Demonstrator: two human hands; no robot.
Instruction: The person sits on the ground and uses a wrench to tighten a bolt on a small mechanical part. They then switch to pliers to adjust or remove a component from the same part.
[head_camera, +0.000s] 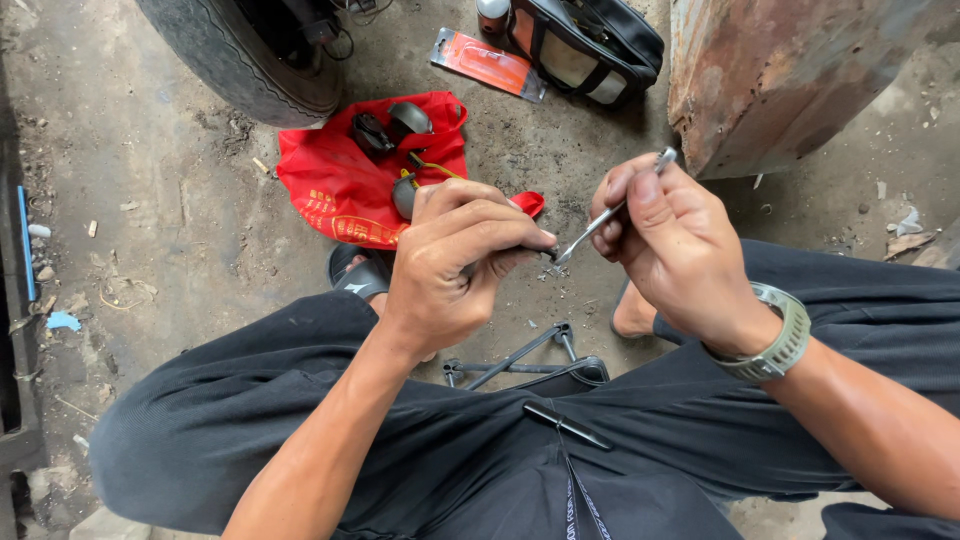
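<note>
My right hand (672, 245) grips a thin metal hand tool (610, 215), its shaft running from above my fingers down-left to a tip near my left hand. My left hand (460, 260) is closed around a small dark part, mostly hidden by my fingers, and the tool's tip meets it. Both hands are held above my knees, over the dirty concrete floor. A grey-green watch (778, 345) sits on my right wrist. A black pen-like rod (566, 425) lies on my dark trousers.
A red plastic bag (340, 185) with dark parts on it lies on the floor ahead. Behind it stand a tyre (240, 60), an orange blister pack (486, 62), a black bag (590, 40) and a rusty metal body (770, 70). A metal cross-shaped tool (520, 360) lies between my feet.
</note>
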